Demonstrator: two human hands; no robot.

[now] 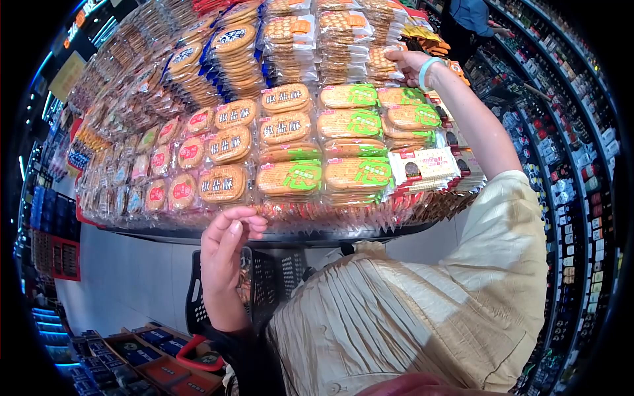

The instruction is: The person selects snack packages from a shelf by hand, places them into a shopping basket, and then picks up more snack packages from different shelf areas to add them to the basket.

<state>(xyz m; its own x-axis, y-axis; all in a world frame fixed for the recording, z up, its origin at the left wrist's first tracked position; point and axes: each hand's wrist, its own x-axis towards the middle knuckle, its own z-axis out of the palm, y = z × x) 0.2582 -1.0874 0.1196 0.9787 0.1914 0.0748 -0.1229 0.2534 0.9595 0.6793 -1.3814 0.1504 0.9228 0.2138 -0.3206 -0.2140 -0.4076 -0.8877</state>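
Note:
My right hand [411, 65] reaches to the back right of a display of wrapped biscuits. Its fingers are bent over the edge of a clear biscuit packet [381, 61] in a stack; part of the grip is hidden. A pale band [430, 71] circles that wrist. My left hand [229, 232] hangs just off the display's front edge, fingers loosely curled and apart, holding nothing. Closest to it are oval biscuit packets with dark lettering [222, 183] and green-labelled oval packets [288, 177]. A white biscuit packet [422, 165] lies under my right forearm.
Blue-edged round biscuit packets [232, 41] stand in tall stacks at the back. Below the display's dark front edge [277, 237] is a black basket [264, 280]. Cartons [158, 353] sit at lower left. Shelving [568, 198] lines the right; another person [467, 23] stands beyond.

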